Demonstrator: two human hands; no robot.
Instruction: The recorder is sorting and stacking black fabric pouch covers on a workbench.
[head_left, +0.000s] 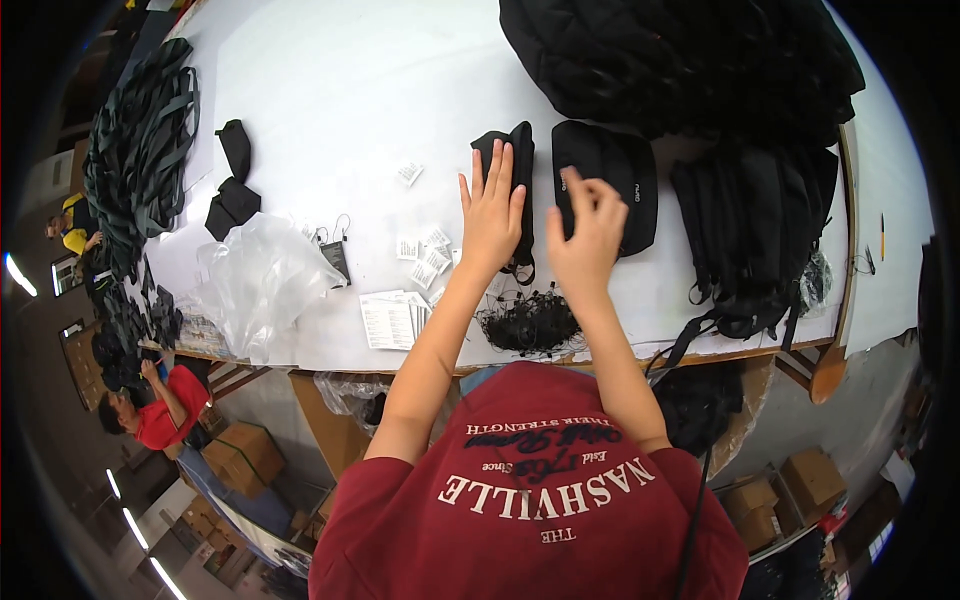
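Watching remotely, I've got a white table (330, 80) across the frame, black heap (680, 60) at upper right, probably set aside to leave working room. Upper centre: wider black pouch (605, 150) sits under the right hand (587, 225), thumb and index apart, contact can't be told. To its left, narrower black pouch (524, 160) has the left hand (490, 225) flat on it, fingers straight, not clamped, likely pressing it steady. Black cord tangle (530, 325) and small white labels (425, 255) sit close, presumably for reach.

A crumpled plastic bag (262, 280) lies left, a pen (882, 238) far right, a cardboard box (240, 458) lower left.
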